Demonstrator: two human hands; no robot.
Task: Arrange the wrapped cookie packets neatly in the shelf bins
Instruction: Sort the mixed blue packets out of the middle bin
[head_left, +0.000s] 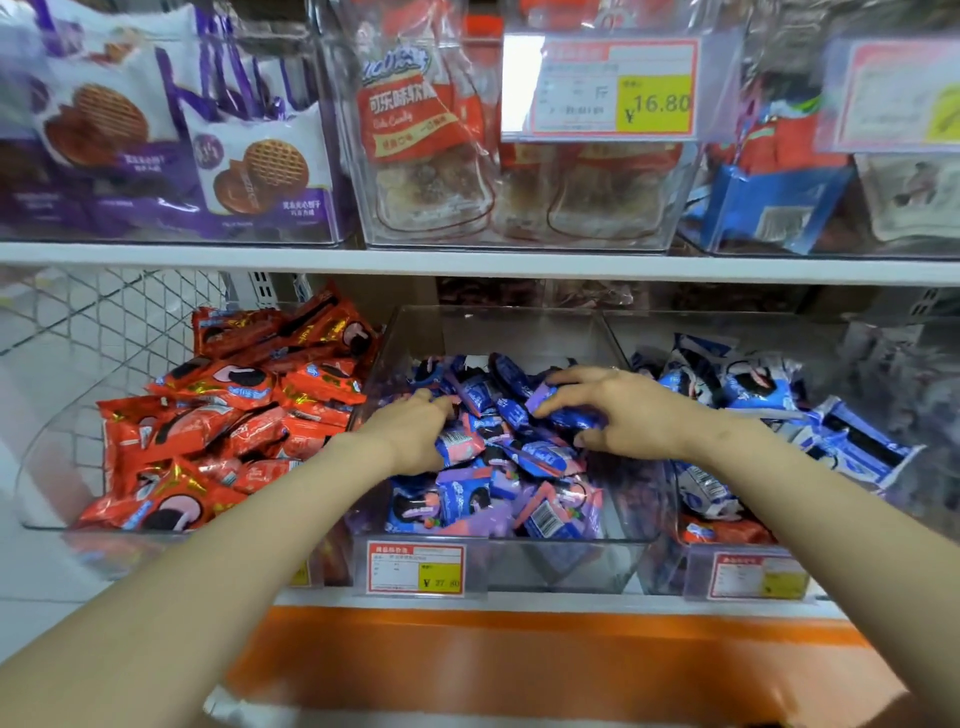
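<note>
On the white shelf (571, 601), in the middle clear bin (498, 332), my right hand (628, 415) pinched a purple packet (556, 401); my left hand (410, 434) was buried, grip unclear.

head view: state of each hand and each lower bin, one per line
left hand, fingers in the purple packets, grip unclear
right hand, fingers curled round purple packets
middle bin, partly full, packets jumbled
left bin, heaped with jumbled red packets
right bin, holds jumbled blue-white packets
</note>
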